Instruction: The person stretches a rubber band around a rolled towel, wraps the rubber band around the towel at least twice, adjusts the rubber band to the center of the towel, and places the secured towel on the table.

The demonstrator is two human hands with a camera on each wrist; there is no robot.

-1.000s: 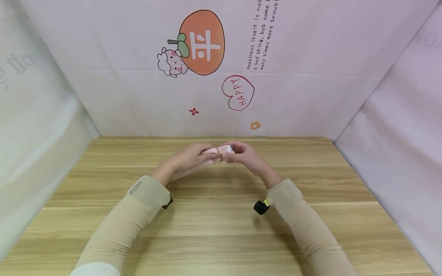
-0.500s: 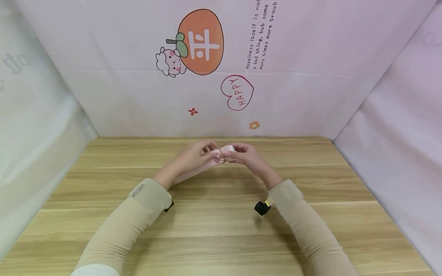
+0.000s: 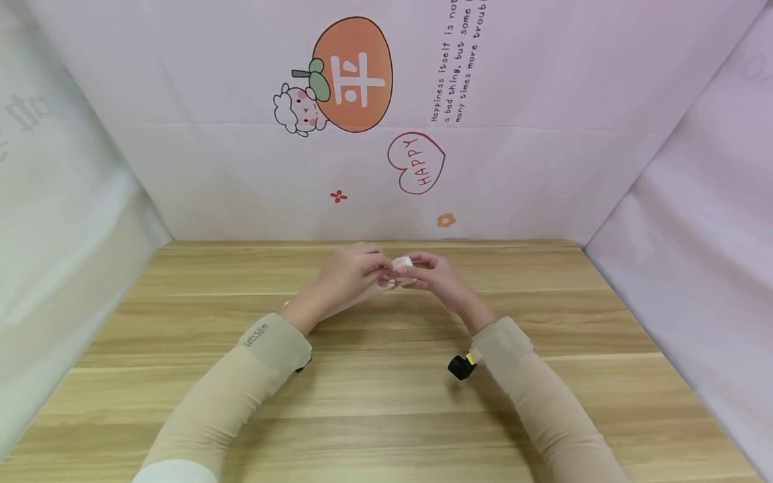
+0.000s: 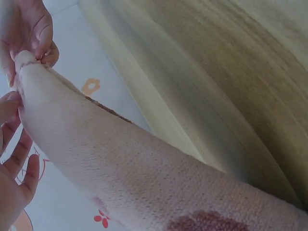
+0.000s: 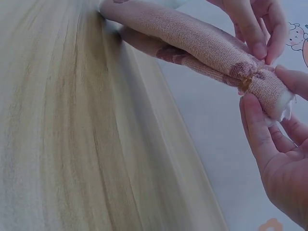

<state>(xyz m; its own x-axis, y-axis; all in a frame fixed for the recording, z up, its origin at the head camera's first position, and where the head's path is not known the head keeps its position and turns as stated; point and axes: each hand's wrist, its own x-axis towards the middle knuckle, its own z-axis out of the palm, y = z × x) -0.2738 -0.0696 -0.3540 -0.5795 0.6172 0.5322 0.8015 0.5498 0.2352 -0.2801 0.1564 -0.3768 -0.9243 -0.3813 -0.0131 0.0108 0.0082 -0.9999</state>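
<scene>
A rolled pink towel (image 3: 359,298) with darker patches is held up over the far part of the table. Near its right end a thin amber rubber band (image 5: 246,83) cinches the cloth, and the white-edged end puffs out beyond it. My right hand (image 3: 445,280) grips that end between thumb and fingers, as the right wrist view shows. The left hand (image 3: 347,272) lies over the roll, its fingertips pinching at the cloth beside the band; whether they hold the band itself is hidden. In the left wrist view the long towel body (image 4: 120,149) slants down toward the lower right.
A wood-grain table (image 3: 386,416) spreads under both arms. White printed cloth (image 3: 241,181) stands behind it and at both sides. Small black wrist cameras, such as the right one (image 3: 461,367), hang under the sleeves.
The left hand has rolled over and shifted right along the towel toward the band, covering more of it. The right hand stays at the towel's end, nearly still.
</scene>
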